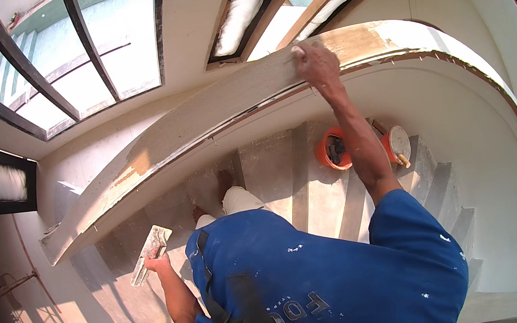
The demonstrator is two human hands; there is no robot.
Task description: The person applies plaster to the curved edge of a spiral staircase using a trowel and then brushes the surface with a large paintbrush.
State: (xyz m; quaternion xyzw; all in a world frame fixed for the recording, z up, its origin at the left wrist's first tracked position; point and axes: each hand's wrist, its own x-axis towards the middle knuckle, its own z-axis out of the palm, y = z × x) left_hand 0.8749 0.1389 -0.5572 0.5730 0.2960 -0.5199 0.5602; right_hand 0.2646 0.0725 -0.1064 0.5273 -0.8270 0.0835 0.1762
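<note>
My left hand (158, 262) hangs low on the left, its fingers wrapped round the handle of a plastering trowel (143, 266) smeared with pale plaster. My right arm stretches forward. At its end my right hand (318, 65) is closed and pressed to the top of a curved wall (210, 111) along the stairs. Whatever my right fingers grip is hidden, apart from a greyish edge at their left side. Grey plaster coats the wall top left of that hand, while yellowish-brown patches show to its right and near the lower left end.
An orange bucket (332, 150) with dark things inside stands on the grey steps (306, 187). Next to it is another reddish bucket (398, 145) with whitish contents. Dark-framed windows (78, 48) lie beyond the wall. My legs are on the stairs close to it.
</note>
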